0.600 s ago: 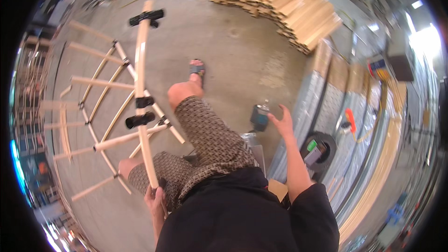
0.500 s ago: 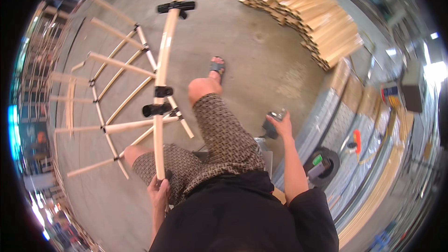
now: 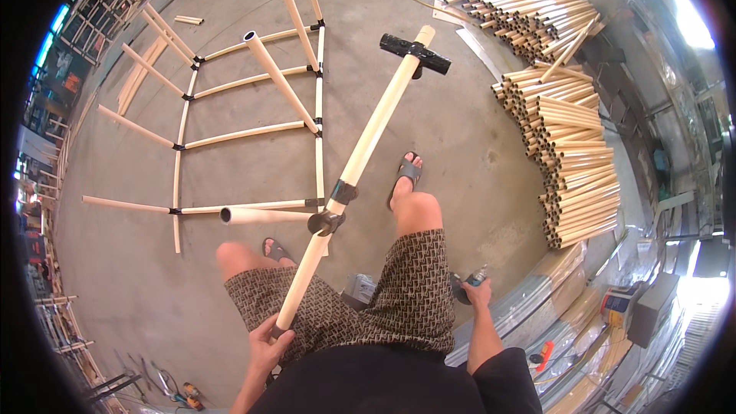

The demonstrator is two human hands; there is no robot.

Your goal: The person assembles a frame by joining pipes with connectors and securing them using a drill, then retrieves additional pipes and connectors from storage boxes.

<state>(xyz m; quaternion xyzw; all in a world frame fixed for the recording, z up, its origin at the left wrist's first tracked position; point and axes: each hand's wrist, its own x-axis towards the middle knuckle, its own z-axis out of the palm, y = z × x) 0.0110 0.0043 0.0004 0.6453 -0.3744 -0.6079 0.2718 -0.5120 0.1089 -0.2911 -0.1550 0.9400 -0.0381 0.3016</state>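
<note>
In my left hand [image 3: 267, 343] I grip the near end of a long cream pipe [image 3: 377, 124], which slants up and away to the right over my lap. Black pipe joints [image 3: 327, 221] are fitted around its middle, and a crosswise black joint [image 3: 415, 54] sits close to its far end. Away at my right side, my right hand [image 3: 480, 296] is closed around a cordless drill [image 3: 462, 288] with a dark body and metal chuck, its tip pointing away from me. Part of the drill is hidden by the fingers.
A frame of cream pipes and black joints [image 3: 320, 100] lies on the floor ahead left, several pipes sticking up. Stacked pipes [image 3: 575, 161] lie at far right. Wrapped lengths [image 3: 560, 276] and a grey box [image 3: 653, 310] are right; tools [image 3: 184, 395] lie lower left.
The view has swung left, so the floor frame shows more fully. In the picture the held pipe now leans further right. Both hands keep their hold.
</note>
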